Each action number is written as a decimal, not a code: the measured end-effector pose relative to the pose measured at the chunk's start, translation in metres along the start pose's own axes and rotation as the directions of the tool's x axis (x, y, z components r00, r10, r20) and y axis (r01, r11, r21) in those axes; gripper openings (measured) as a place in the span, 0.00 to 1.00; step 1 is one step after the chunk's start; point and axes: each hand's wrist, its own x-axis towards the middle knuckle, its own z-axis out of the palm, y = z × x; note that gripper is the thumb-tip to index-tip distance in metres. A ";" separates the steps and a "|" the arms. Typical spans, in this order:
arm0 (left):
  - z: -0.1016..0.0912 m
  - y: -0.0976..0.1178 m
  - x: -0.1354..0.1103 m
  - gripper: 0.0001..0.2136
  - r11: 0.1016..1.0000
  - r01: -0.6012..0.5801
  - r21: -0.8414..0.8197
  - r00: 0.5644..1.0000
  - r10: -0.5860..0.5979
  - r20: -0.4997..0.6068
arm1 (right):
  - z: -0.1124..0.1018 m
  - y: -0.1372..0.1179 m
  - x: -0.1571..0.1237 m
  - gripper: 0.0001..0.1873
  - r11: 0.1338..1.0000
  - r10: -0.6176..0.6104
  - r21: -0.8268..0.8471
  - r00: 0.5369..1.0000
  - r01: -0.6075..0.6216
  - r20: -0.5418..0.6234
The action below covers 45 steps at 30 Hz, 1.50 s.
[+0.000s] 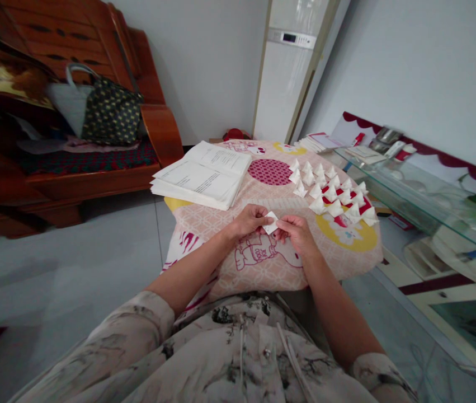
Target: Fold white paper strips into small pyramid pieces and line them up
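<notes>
A small folded square of white paper is held between my two hands, above the front part of the cloth-covered table. My left hand pinches its left corner between thumb and fingers. On the other side, my right hand grips the right corner the same way. Several folded white paper pieces with pointed tips stand in rows on the table to the right of my hands. Beyond my left hand lies an open stack of printed paper sheets.
A patterned pink and yellow cloth covers the table. To the right stands a glass-topped cabinet with small items on it. At the left is a wooden sofa with a dark patterned bag. A white upright unit stands behind.
</notes>
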 end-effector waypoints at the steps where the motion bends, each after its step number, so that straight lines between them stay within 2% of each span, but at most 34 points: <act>1: 0.000 0.001 -0.001 0.17 1.000 -0.002 -0.021 1.000 0.002 0.011 | -0.001 0.000 0.000 0.14 1.000 -0.005 0.011 1.000 0.005 0.014; 6: 0.002 0.002 0.000 0.19 0.996 -0.005 -0.090 0.999 0.009 0.037 | -0.003 0.002 0.000 0.13 0.999 -0.024 0.034 0.999 0.023 0.032; 13: 0.003 0.006 -0.003 0.18 1.000 -0.003 -0.010 1.000 0.003 -0.026 | 0.002 -0.001 -0.001 0.13 0.999 -0.043 -0.004 0.999 0.043 0.012; 20: 0.001 0.002 -0.003 0.18 1.000 0.015 0.009 1.000 -0.015 0.009 | 0.004 0.002 0.001 0.16 1.000 -0.027 -0.013 1.000 0.027 0.003; 24: 0.002 -0.004 0.002 0.19 0.998 0.058 -0.024 0.998 -0.058 0.012 | 0.002 0.005 0.004 0.15 0.999 -0.048 -0.028 0.994 0.045 -0.100; 27: 0.001 -0.004 0.004 0.18 0.994 0.091 -0.060 0.995 -0.094 -0.039 | -0.001 0.007 0.005 0.15 0.999 -0.049 0.004 0.981 0.051 -0.190; 30: -0.002 -0.001 0.001 0.18 0.997 0.081 -0.017 0.993 -0.083 -0.080 | -0.002 0.008 0.006 0.15 0.999 -0.022 0.046 0.988 0.030 -0.154; 35: 0.001 0.001 -0.004 0.18 1.000 0.023 0.005 1.000 -0.024 0.018 | -0.002 0.007 0.005 0.15 0.997 0.031 0.075 0.999 -0.027 -0.045; 38: 0.005 0.000 -0.001 0.19 0.998 -0.012 -0.056 1.000 0.013 0.010 | -0.001 0.005 0.006 0.14 0.994 0.010 0.109 0.993 0.003 -0.116; 41: 0.006 0.000 0.002 0.20 0.992 0.005 -0.128 0.998 0.003 0.064 | -0.001 0.004 0.007 0.14 0.988 -0.028 0.142 0.980 0.057 -0.195; 43: 0.006 -0.001 0.003 0.21 0.990 0.022 -0.140 0.995 -0.007 0.104 | -0.001 0.004 0.008 0.13 0.987 -0.021 0.152 0.981 0.051 -0.193; 45: 0.006 -0.002 0.004 0.21 0.988 0.021 -0.155 0.996 -0.006 0.094 | -0.001 0.005 0.008 0.13 0.987 -0.002 0.160 0.985 0.030 -0.174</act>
